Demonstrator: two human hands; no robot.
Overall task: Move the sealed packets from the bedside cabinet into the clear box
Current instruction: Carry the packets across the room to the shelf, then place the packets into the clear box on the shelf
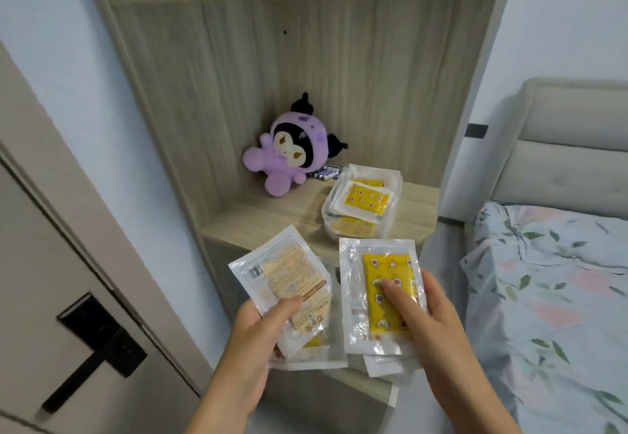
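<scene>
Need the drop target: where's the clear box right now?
In the head view, the clear box sits on the cabinet top, right of the purple plush, beside the batteries.

On the pale packet [289, 284] that our left hand [258, 328] holds, we read only part of a vertical line, "HAND WARM"; its finer print, barcode and characters are too blurred for us.

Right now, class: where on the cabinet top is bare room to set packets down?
Bare wood lies between the purple plush toy and the clear box, and along the front edge. The back corner is crowded with batteries.
</scene>
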